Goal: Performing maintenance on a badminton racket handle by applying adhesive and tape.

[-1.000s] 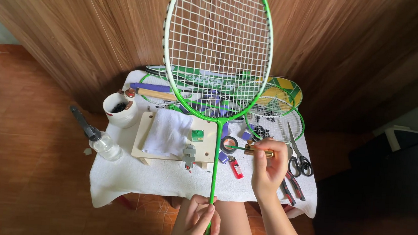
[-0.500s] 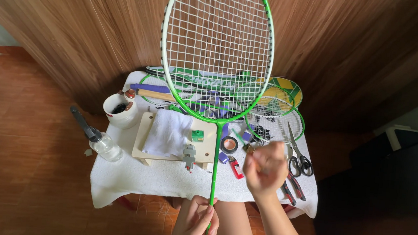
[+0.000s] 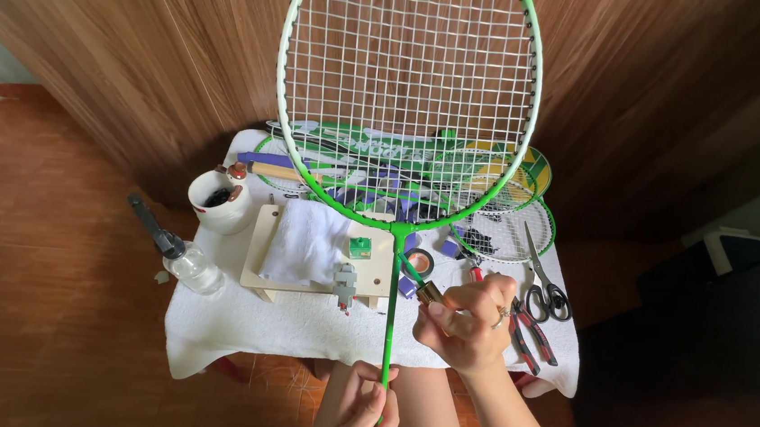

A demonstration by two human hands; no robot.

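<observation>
I hold a green badminton racket (image 3: 408,89) upright over a small table, its white strings facing me. My left hand (image 3: 357,415) grips the lower end of its thin green shaft, near the bottom edge of the view. My right hand (image 3: 466,320) is closed around a small tool with a brass-coloured tip (image 3: 431,292), held just right of the shaft, below the racket's throat. A roll of dark tape (image 3: 419,262) lies on the table behind that tip.
A white cloth covers the table (image 3: 299,325). On it: a wooden board with a folded white towel (image 3: 305,244), a white cup (image 3: 218,201), a clear spray bottle (image 3: 182,257), scissors (image 3: 541,285), red-handled pliers (image 3: 529,329), several more rackets (image 3: 491,182) at the back. Wood-panelled wall behind.
My right hand has come back from the table with the small tool and drawn in close to the shaft. The racket and my left hand have stayed nearly still.
</observation>
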